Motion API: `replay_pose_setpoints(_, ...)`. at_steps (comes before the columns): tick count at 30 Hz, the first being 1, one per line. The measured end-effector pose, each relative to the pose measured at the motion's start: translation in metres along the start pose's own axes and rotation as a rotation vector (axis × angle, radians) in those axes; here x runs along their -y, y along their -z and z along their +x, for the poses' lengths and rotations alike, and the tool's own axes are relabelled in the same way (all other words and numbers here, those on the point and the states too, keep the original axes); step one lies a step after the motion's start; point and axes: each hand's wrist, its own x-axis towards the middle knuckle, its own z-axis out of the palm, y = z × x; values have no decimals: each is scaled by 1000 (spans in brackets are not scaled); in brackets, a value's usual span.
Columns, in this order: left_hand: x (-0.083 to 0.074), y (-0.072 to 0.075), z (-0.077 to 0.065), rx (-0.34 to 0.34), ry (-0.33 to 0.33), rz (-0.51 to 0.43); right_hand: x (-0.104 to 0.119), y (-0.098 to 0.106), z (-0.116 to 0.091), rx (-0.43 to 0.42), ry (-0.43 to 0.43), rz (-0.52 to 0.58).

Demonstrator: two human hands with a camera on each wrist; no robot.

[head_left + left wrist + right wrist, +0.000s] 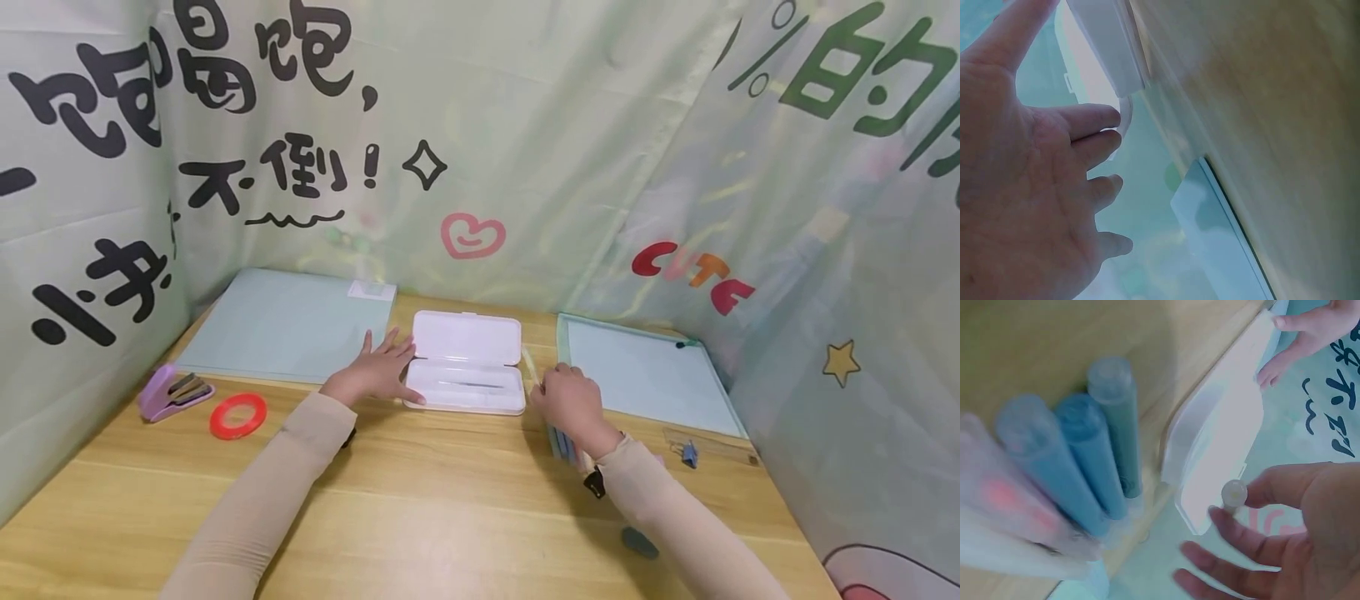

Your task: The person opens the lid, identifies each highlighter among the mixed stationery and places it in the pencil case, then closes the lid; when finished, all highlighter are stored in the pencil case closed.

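An open white pencil case (465, 404) lies on the table with its lid (467, 336) tipped back. My left hand (377, 372) spreads its fingers along the case's left side, thumb at the front corner; the left wrist view shows its palm and straight fingers. Just right of the case, my right hand (567, 400) pinches a slim pale-yellow marker (530, 364) between thumb and index finger. Its round end (1234, 494) faces the right wrist camera. Below this hand lie several markers, among them a blue marker (1088, 450) and a teal one (1117, 425). A thin dark line shows inside the case.
A pale blue folder (292, 325) lies at back left, a blue-white board (645, 367) at back right. On the left are a purple stapler (161, 400) and a red tape ring (238, 416). A blue binder clip (689, 454) and clear ruler (720, 447) lie right.
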Motion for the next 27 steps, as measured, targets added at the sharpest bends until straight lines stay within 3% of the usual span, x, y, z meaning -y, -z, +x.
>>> replay_pose_setpoints(5, 0, 2, -2, 0, 12, -4, 11, -10, 20, -175, 185, -98)
replay_pose_setpoints(9, -1, 3, -3, 2, 16, -12, 22, -21, 37, -235, 317, -148)
replay_pose_setpoints(19, -4, 2, -1, 3, 11, -12, 40, -38, 53, -170, 435, -177)
replay_pose_setpoints(27, -1, -1, -1, -4, 22, 12, 42, -44, 52, -106, 417, -205)
